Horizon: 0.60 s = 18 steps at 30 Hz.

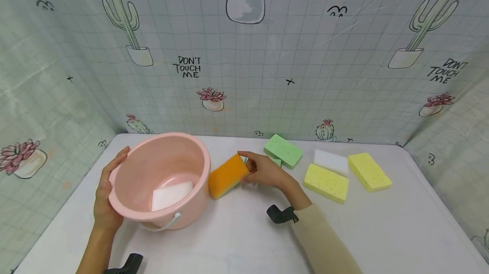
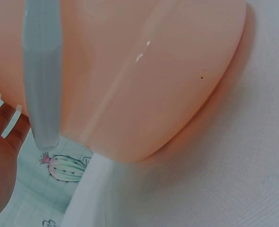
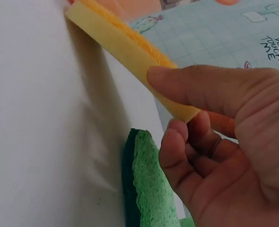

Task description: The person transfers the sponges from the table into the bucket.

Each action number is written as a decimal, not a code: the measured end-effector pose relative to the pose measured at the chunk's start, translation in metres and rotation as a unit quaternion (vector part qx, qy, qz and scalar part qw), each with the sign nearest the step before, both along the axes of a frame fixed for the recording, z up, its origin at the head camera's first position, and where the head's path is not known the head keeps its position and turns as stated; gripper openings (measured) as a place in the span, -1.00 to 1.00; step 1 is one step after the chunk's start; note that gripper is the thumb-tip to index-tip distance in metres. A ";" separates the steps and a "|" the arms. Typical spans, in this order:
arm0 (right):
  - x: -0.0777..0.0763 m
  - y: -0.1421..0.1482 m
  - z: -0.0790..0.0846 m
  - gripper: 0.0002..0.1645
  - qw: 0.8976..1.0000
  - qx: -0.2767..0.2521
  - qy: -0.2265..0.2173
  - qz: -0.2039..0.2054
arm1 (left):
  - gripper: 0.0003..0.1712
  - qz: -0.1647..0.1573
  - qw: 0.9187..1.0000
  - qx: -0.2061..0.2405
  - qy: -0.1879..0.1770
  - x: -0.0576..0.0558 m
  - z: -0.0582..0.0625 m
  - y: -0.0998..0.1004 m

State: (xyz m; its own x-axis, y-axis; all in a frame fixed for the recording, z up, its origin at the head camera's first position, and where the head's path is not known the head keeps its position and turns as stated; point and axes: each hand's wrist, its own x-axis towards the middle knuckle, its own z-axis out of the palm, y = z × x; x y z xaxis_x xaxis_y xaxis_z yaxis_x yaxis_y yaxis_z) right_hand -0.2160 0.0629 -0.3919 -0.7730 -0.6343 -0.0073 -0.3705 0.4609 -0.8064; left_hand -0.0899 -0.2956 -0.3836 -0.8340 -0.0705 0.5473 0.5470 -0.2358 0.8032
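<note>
A pink bucket (image 1: 198, 206) stands at the left of the white table, with a white sponge (image 1: 172, 195) lying inside it. My left hand (image 1: 107, 197) holds the bucket's left side, its fingers round the outer wall near the rim. The bucket wall and pale handle (image 2: 42, 80) fill much of the left wrist view. Beside the bucket's right side, my right hand (image 1: 265, 170) pinches one end of an orange and yellow sponge (image 1: 228, 176) between thumb and fingers. That sponge slants above the table, its far end close to the bucket wall.
Behind my right hand lie a green sponge (image 1: 282, 151) and another green sponge (image 3: 153, 184), partly hidden. Farther right are a white sponge (image 1: 330, 162) and two yellow sponges, one nearer (image 1: 326, 183) and one at the far right (image 1: 369, 172). A patterned cloth (image 1: 244, 74) hangs behind the table.
</note>
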 end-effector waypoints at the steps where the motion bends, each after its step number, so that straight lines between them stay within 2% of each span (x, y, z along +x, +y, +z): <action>1: 0.001 0.001 -0.001 -0.06 1.000 -0.001 -0.004 0.002 | -0.37 -0.001 1.000 0.000 0.000 0.000 0.000 0.000; 10: 0.011 0.008 -0.013 -0.08 0.999 -0.036 -0.010 -0.017 | -0.36 0.006 1.000 -0.003 -0.009 -0.001 0.001 0.002; 18: 0.020 0.006 -0.020 0.01 0.995 -0.082 -0.050 -0.023 | -0.36 0.004 1.000 0.000 -0.004 -0.001 0.001 0.002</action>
